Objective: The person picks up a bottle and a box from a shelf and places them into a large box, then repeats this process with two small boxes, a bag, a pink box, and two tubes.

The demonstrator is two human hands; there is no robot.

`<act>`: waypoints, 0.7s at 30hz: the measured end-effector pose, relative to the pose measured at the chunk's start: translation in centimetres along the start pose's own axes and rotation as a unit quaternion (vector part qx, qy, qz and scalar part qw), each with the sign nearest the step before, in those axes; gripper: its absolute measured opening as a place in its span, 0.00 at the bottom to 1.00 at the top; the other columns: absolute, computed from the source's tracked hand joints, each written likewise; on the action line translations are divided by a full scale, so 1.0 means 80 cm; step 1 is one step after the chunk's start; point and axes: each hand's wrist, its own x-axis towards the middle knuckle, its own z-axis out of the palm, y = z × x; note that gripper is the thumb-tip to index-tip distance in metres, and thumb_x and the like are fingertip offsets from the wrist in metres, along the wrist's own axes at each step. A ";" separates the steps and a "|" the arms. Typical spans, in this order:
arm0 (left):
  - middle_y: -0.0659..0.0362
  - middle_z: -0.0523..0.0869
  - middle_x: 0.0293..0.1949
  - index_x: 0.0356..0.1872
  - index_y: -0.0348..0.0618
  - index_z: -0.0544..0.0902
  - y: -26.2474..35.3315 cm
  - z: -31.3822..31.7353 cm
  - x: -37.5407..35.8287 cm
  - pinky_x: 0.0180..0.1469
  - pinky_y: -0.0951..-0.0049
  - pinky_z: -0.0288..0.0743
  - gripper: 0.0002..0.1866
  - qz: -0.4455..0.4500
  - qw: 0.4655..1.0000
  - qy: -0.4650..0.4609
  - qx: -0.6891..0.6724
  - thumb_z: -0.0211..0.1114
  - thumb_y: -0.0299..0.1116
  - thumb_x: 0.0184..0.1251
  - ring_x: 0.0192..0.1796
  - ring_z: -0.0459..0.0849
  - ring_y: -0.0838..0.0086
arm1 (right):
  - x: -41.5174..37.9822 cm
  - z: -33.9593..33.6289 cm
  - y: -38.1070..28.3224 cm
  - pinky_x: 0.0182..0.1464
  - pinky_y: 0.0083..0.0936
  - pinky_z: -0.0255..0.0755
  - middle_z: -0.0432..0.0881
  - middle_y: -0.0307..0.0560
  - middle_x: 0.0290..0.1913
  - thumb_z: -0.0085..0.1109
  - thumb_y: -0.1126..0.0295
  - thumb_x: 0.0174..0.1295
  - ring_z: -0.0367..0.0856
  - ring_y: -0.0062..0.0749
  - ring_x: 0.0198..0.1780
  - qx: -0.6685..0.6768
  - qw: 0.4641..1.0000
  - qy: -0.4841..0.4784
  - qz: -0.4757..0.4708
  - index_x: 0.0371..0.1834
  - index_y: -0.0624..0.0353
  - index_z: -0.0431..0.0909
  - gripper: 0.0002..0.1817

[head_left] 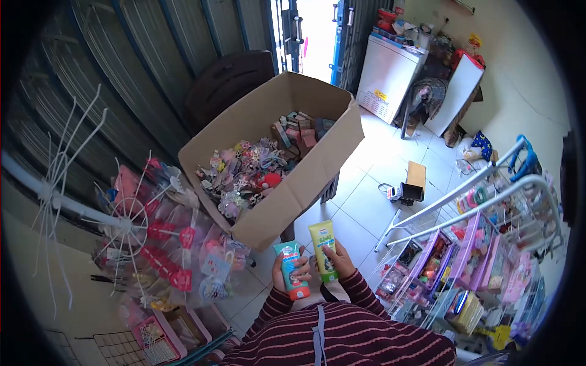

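Two squeeze tubes are held upright side by side in front of my striped top. My left hand point(282, 272) wraps its fingers round a teal tube point(289, 259) with an orange-red lower end. In my right hand point(342, 261) is a yellow tube point(321, 235) with a green lower end, gripped with the thumb across its front. Just beyond my hands stands a large open cardboard box point(293, 183), with a heap of small wrapped trinkets point(250, 168) at its near left and small pink boxes point(307, 138) farther in.
Hanging accessories point(180, 244) fill a rack at the left. A white wire shelf point(421, 226) with purple baskets stands at the right. On the tiled floor sits a toy truck point(404, 193). A white freezer point(390, 76) is at the back by the open door.
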 end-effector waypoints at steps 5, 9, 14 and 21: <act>0.62 0.64 0.24 0.48 0.39 0.61 0.028 0.026 0.066 0.22 0.79 0.62 0.25 0.041 0.982 0.041 0.178 0.51 0.45 0.55 0.20 0.64 0.78 | 0.098 -0.034 -0.042 0.21 0.22 0.71 0.74 0.52 0.20 0.40 0.53 0.56 0.74 0.34 0.19 0.060 0.996 -0.052 0.043 0.33 0.64 0.64 0.21; 0.61 0.65 0.23 0.47 0.40 0.60 0.055 0.078 0.157 0.22 0.77 0.64 0.32 0.099 0.923 0.011 0.371 0.54 0.55 0.49 0.20 0.67 0.76 | 0.193 -0.041 -0.115 0.21 0.22 0.70 0.74 0.52 0.21 0.42 0.52 0.55 0.74 0.34 0.20 0.096 0.991 -0.095 -0.018 0.32 0.64 0.65 0.22; 0.61 0.66 0.26 0.45 0.40 0.59 0.101 0.159 0.291 0.25 0.77 0.69 0.36 0.290 0.840 -0.028 0.457 0.54 0.61 0.44 0.21 0.70 0.76 | 0.298 -0.023 -0.259 0.32 0.24 0.71 0.74 0.54 0.31 0.43 0.69 0.56 0.75 0.33 0.31 0.039 0.975 -0.142 -0.165 0.43 0.65 0.60 0.14; 0.56 0.70 0.35 0.47 0.37 0.57 0.200 0.172 0.441 0.41 0.74 0.67 0.29 0.394 0.526 0.147 0.739 0.61 0.38 0.48 0.36 0.73 0.69 | 0.451 -0.071 -0.323 0.27 0.17 0.69 0.76 0.45 0.22 0.58 0.70 0.46 0.77 0.22 0.26 -0.399 0.875 -0.086 -0.261 0.30 0.65 0.70 0.12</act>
